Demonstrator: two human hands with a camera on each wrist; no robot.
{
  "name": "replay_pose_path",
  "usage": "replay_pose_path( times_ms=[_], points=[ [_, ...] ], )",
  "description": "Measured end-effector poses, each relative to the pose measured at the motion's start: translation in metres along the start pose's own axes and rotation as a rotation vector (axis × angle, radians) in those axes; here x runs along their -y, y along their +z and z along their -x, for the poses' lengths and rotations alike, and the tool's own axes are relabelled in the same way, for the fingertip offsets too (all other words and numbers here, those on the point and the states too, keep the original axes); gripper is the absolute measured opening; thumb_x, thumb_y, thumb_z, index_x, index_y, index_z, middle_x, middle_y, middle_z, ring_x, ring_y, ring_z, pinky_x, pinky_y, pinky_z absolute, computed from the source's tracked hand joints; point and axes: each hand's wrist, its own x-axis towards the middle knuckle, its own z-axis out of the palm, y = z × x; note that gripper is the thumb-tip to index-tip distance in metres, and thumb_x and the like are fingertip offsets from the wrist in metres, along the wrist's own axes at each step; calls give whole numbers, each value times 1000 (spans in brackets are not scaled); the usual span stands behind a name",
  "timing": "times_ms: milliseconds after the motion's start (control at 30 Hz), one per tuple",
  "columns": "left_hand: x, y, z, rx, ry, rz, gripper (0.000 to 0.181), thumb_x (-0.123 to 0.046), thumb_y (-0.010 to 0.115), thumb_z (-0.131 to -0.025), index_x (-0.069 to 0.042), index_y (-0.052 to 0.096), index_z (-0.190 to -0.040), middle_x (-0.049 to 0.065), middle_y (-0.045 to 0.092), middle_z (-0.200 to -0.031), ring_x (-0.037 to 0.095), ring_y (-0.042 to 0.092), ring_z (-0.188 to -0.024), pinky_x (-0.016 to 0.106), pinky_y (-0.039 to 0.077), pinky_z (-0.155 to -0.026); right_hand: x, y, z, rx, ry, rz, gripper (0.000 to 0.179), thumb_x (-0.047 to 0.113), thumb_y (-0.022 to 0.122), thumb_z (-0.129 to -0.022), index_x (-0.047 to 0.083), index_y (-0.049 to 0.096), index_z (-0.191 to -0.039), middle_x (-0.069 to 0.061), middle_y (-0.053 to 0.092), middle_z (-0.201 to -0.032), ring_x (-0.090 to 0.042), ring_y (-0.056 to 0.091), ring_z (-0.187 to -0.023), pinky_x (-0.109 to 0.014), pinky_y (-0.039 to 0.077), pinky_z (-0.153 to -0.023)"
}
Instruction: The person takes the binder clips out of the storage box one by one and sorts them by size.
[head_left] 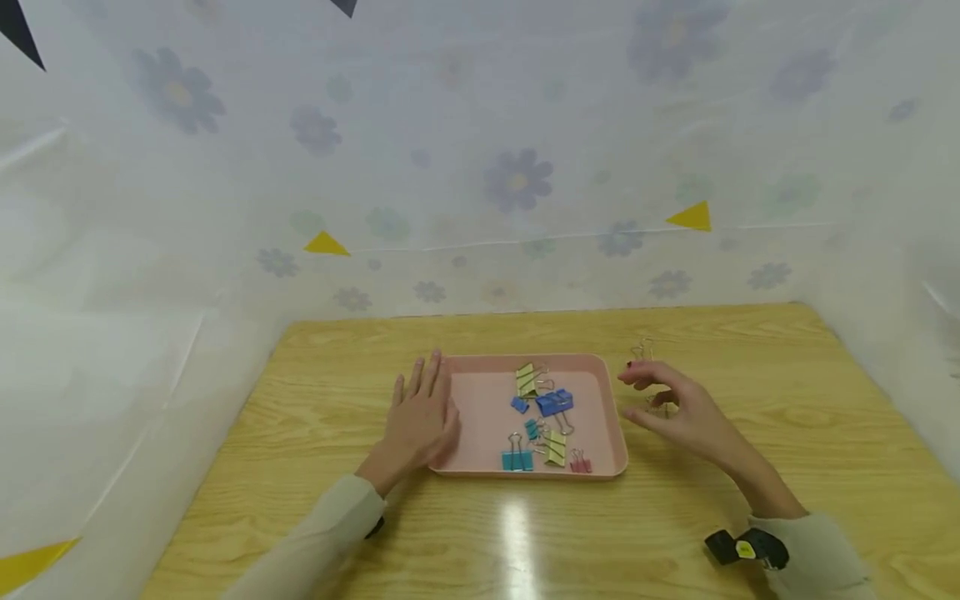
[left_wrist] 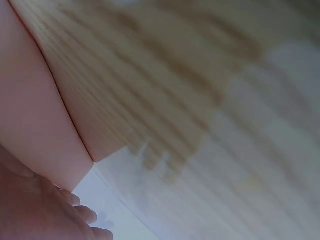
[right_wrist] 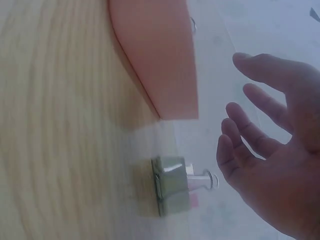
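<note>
A shallow pink tray (head_left: 480, 425) lies on the wooden table, holding several binder clips. Among them are a large blue clip (head_left: 555, 402), a teal clip (head_left: 517, 460), a yellow-green clip (head_left: 527, 381) and a small pink clip (head_left: 581, 463). My left hand (head_left: 418, 423) rests against the tray's left side with straight fingers. Just off the right side, my right hand (head_left: 693, 414) hovers with loosely bent fingers, thumb apart, holding nothing. Beside it, in the right wrist view, a green binder clip (right_wrist: 172, 185) stands on the table, partly covering something pink.
Wire handles of a clip (head_left: 642, 348) show beyond the right fingers; the hand hides part of that area. White flowered sheeting (head_left: 517, 179) encloses the table's back and sides. Wood table (head_left: 360, 542) extends in front of the tray.
</note>
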Motion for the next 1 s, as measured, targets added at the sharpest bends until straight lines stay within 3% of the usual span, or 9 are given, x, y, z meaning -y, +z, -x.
replay_pose_path(
  times_ms=[200,500,633,833,1000],
  points=[
    [-4,0,0,4,-11,-10,62,-25,37,-108,-2,22,-163,13,12,-171,38,13,-156,63,13,-121,4,19,-9,-18,-70,72,44,3,84,-83,13,70,-124,-6,66,-121,-21,58,-104,-36,55,-76],
    [-4,2,3,2,-30,-3,61,-26,37,-108,-3,22,-163,13,13,-171,38,13,-156,62,13,-121,6,41,-30,53,-118,108,47,5,86,-81,13,68,-124,-2,67,-123,-27,61,-113,-54,54,-88],
    [-4,0,2,-1,-24,-2,61,-25,37,-108,-1,23,-163,14,14,-171,39,15,-155,63,14,-121,7,45,-39,99,-104,98,47,4,85,-81,11,68,-125,-4,66,-125,-29,60,-116,-57,52,-92],
    [-5,-2,1,-1,-22,-13,62,-25,36,-108,0,23,-162,16,16,-170,40,15,-155,63,15,-120,-2,56,-48,148,-132,178,42,7,88,-79,5,70,-117,-6,64,-123,-32,59,-117,-55,52,-94],
    [-3,-1,1,3,-20,-13,62,-25,36,-108,-1,22,-163,15,15,-170,40,15,-155,64,14,-120,-4,65,-54,219,-103,192,41,9,87,-79,9,70,-117,-7,62,-126,-31,57,-122,-55,49,-99]
  ],
)
